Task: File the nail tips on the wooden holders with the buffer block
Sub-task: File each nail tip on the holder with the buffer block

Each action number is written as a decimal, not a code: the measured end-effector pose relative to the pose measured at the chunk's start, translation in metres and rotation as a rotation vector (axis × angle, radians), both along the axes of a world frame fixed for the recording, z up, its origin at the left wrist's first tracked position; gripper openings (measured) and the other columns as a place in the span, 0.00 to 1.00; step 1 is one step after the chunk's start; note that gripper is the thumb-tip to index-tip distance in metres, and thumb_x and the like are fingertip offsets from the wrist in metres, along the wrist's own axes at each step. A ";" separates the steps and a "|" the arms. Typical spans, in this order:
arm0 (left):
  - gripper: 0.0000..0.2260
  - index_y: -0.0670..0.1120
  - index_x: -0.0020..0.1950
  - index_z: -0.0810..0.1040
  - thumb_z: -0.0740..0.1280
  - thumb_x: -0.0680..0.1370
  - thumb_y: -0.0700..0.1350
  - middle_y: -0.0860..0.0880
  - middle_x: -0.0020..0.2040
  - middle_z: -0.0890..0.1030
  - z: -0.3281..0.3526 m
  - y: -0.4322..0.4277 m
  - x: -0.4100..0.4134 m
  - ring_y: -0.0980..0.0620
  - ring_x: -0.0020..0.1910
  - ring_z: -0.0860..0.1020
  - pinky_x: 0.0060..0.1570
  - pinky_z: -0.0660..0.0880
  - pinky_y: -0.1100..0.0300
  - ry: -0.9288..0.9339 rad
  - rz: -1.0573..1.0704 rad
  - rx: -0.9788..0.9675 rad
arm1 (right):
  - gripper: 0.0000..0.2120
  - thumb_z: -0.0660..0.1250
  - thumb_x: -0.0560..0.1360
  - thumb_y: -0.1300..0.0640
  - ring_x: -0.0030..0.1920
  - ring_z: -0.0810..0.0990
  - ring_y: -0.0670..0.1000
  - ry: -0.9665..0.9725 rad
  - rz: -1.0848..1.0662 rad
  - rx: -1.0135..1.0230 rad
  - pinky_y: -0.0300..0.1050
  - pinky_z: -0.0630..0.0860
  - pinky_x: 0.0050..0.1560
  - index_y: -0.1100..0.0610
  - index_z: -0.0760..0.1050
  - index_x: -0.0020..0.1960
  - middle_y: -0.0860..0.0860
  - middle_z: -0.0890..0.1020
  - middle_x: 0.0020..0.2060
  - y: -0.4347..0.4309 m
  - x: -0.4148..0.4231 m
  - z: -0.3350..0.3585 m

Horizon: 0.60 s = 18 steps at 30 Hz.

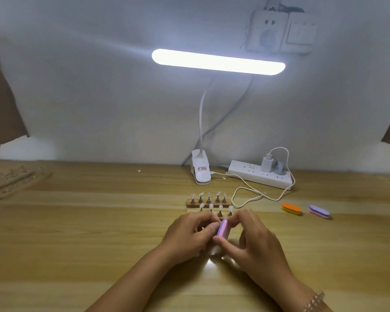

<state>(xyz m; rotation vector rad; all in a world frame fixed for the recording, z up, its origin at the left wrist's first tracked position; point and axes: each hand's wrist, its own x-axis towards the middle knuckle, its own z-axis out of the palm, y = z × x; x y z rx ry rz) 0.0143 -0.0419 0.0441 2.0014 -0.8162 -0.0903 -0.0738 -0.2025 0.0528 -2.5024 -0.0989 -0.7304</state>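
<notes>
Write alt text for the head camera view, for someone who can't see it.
The right hand pinches a pink-and-purple buffer block, with the curled left hand against it, over a wooden table. Behind stand two wooden holders of nail tips; two spare buffers lie farther right, under a lit lamp.

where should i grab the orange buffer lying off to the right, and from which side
Pinch the orange buffer across its two long edges near the middle, coming straight down from above. It lies flat on the table, a narrow oval, so the long edges are close together. The purple buffer to its right lies apart, leaving finger room.
</notes>
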 end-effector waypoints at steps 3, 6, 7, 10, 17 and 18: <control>0.08 0.64 0.43 0.79 0.63 0.78 0.53 0.61 0.35 0.80 0.000 -0.001 0.000 0.55 0.31 0.79 0.36 0.80 0.45 -0.004 0.006 0.002 | 0.18 0.72 0.68 0.39 0.32 0.71 0.40 0.023 0.012 0.040 0.39 0.68 0.33 0.49 0.71 0.46 0.40 0.75 0.43 0.000 0.000 0.003; 0.06 0.61 0.45 0.79 0.62 0.76 0.56 0.61 0.37 0.82 0.000 -0.002 0.000 0.54 0.34 0.81 0.39 0.80 0.45 -0.002 0.006 0.020 | 0.16 0.74 0.69 0.42 0.32 0.71 0.40 -0.006 -0.053 0.085 0.38 0.68 0.34 0.49 0.72 0.47 0.41 0.76 0.44 -0.005 0.003 0.004; 0.06 0.61 0.45 0.79 0.62 0.76 0.55 0.61 0.37 0.81 0.000 -0.002 0.000 0.55 0.34 0.80 0.40 0.79 0.45 -0.009 0.009 0.023 | 0.16 0.73 0.69 0.41 0.31 0.70 0.40 -0.017 -0.036 0.037 0.38 0.68 0.33 0.49 0.72 0.47 0.41 0.76 0.44 -0.004 0.002 0.003; 0.07 0.59 0.46 0.80 0.63 0.77 0.53 0.60 0.37 0.81 -0.001 -0.001 0.001 0.54 0.35 0.78 0.42 0.78 0.43 -0.014 0.016 0.016 | 0.19 0.69 0.67 0.37 0.30 0.69 0.41 -0.003 0.042 -0.068 0.36 0.65 0.29 0.49 0.72 0.48 0.39 0.75 0.43 0.004 -0.003 0.002; 0.06 0.57 0.49 0.81 0.64 0.79 0.51 0.55 0.43 0.85 -0.002 -0.002 0.003 0.50 0.43 0.83 0.45 0.80 0.41 0.035 -0.001 -0.039 | 0.20 0.67 0.67 0.32 0.32 0.74 0.41 0.008 0.108 -0.019 0.38 0.70 0.32 0.45 0.71 0.48 0.36 0.76 0.44 0.004 -0.003 0.000; 0.06 0.57 0.48 0.81 0.64 0.79 0.51 0.55 0.42 0.85 -0.003 -0.002 0.003 0.50 0.42 0.83 0.44 0.80 0.42 0.048 -0.003 -0.056 | 0.20 0.68 0.66 0.32 0.32 0.75 0.42 0.004 0.111 0.003 0.38 0.71 0.32 0.44 0.72 0.48 0.36 0.77 0.44 0.004 -0.003 0.000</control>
